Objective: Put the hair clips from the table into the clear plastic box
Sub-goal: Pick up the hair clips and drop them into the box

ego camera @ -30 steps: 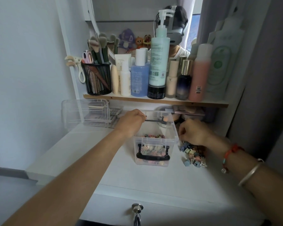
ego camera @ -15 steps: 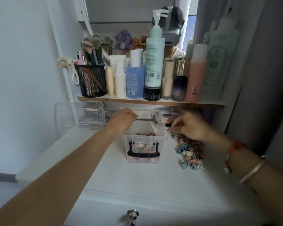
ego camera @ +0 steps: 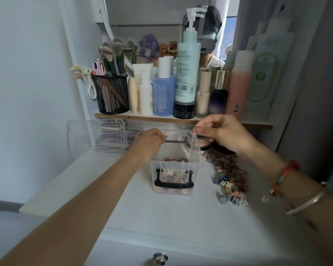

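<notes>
Right hand (ego camera: 222, 134) risen above one box (ego camera: 173, 181).

Wooden shelf (ego camera: 181, 120) packed: black mesh cup (ego camera: 112, 94) stuffed with makeup brushes at left, blue bottle (ego camera: 163, 96) beside tall mint pump bottle (ego camera: 187, 68), pink spray can (ego camera: 238, 81) further right. Clear organiser (ego camera: 96, 136) sits below shelf, left. Drawer knob (ego camera: 160, 257) at bottom edge.
</notes>
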Demonstrator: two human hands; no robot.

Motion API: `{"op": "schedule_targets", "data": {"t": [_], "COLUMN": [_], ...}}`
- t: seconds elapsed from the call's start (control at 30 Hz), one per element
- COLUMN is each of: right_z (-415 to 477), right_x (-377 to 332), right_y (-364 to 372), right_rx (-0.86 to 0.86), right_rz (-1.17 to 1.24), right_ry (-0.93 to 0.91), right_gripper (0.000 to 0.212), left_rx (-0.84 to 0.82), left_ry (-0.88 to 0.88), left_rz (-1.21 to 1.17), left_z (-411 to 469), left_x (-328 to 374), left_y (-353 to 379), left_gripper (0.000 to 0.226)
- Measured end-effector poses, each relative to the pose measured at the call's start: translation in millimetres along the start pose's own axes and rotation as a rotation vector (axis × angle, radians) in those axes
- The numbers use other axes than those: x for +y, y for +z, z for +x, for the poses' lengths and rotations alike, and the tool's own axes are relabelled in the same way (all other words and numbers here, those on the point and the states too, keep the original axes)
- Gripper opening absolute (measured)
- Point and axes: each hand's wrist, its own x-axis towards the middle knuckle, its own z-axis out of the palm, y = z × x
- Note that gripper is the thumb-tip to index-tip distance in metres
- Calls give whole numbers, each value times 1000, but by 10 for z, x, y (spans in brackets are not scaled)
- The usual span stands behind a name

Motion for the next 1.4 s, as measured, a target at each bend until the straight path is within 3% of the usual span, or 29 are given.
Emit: {"op": "schedule_targets", "data": {"t": [0.13, 0.27, 0.33, 0.73, 0.8, 0.87, 0.97, 1.03, 1.17, 1.23, 1.4], "right_z": [81, 51, 37, 3, 17, 17, 19, 11, -19, -43, -52], "right_x": [164, 551, 626, 566, 457, 256, -28, -41, 292, 465, 521], "right_y": [-7, 72, 107, 136, 91, 35, 0, -17, -27, 24, 106], "right_rx": [17, -179, -199, -166, -42, 71, -13, -49, -105, -165, -150], "right_rz": [-315, -769, -873, -904, -749, -431, -108, -169, -707, -865, -920], "right_ry": [6, 60, 65, 62, 9, -33, -60, -45, 36, 87, 132], "right_gripper": [15, 20, 22, 16, 13, 14, 7, 5, 11, 14, 16], "left_rx": [-1, -5, -2, -1, 4, -9, -11, -15, -17, -14, -8], "left_ry": [-6, -4, -2, -11, -13, -15, -19, -18, -17, -17, -18], "left_rz": [-12, -25, -31, -38, -37, -32, -24, -24, -17, -18, -16], "left_z": [-2, 3, 12, 17, 22, 13, 21, 15, 12, 18, 27], "left_x": [0, 2, -2, -21, -23, -13, -15, -15, -9, -8, -15], "left_y": [2, 5, 9, 7, 11, 17, 18, 17, 13, 15, 18], "left_gripper": [27, 29, 29, 31, 31, 30, 29, 29, 29, 29, 30]}}
